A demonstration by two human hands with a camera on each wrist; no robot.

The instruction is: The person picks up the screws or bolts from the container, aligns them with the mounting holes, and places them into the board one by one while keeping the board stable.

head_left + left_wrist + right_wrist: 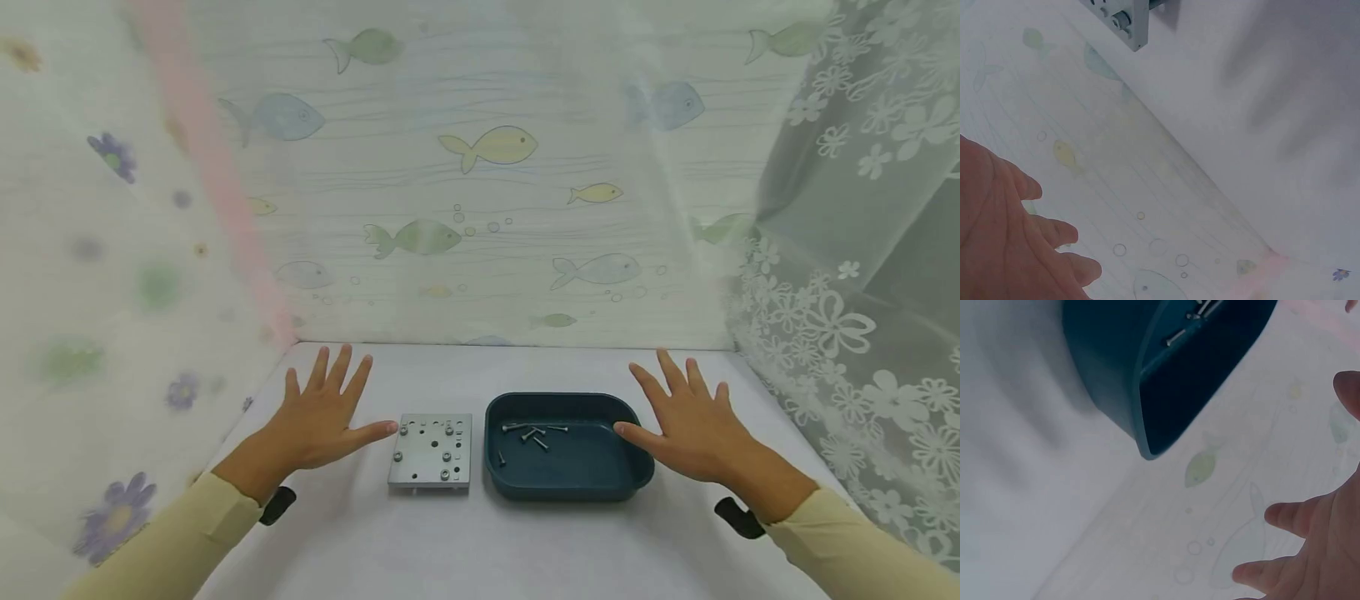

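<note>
Fingers spread, my left hand (318, 423) is held palm down over the table, its thumb tip beside the upper left corner of a silver metal plate (420, 460). The plate has several drilled holes and several socket-head screws (446, 457) standing in it. On the other side, my right hand (693, 429) is spread too, its thumb overlapping the right part of a dark teal tray (570, 492) in the head view. Several loose screws (540, 443) lie in the tray's left half. Both hands hold nothing.
A white table surface (480, 550) carries the plate and tray. Behind it hangs a fish-print curtain (480, 250). A flower-patterned sheet (150, 333) stands at the left, and a sheer flowered curtain (840, 358) at the right.
</note>
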